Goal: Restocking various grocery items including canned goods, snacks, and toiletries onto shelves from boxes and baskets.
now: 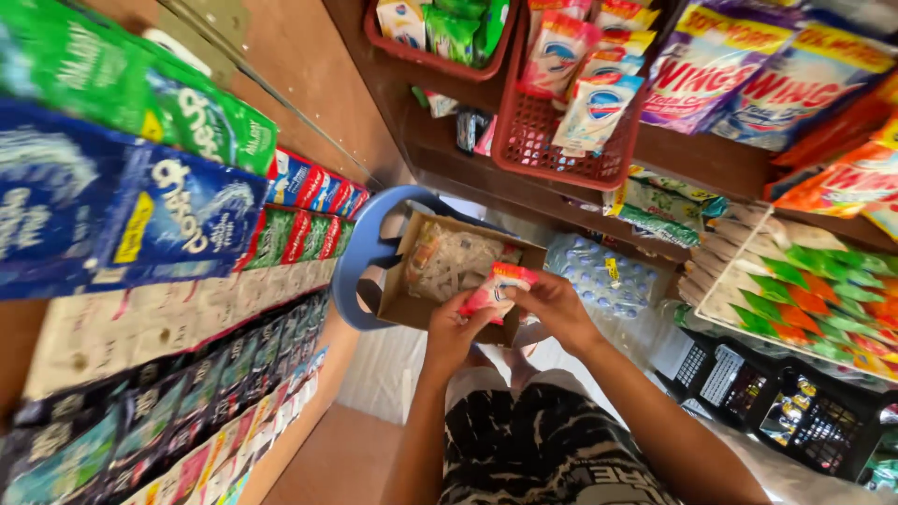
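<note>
Both my hands hold a small red and white packet (496,288) over an open cardboard box (398,299). My left hand (456,329) grips the packet's lower end. My right hand (552,307) pinches its upper right edge. Inside the box lies a clear plastic bag of more packets (449,262). The box rests on a blue plastic chair (360,257). My patterned shorts (552,449) show at the bottom.
Hanging strips of sachets (178,309) cover the left side. A red basket (552,150) of sachets hangs from a wooden shelf (692,154). Detergent bags (748,75) fill the upper right, bottled water packs (599,276) lie beyond the box, black crates (776,402) stand at the right.
</note>
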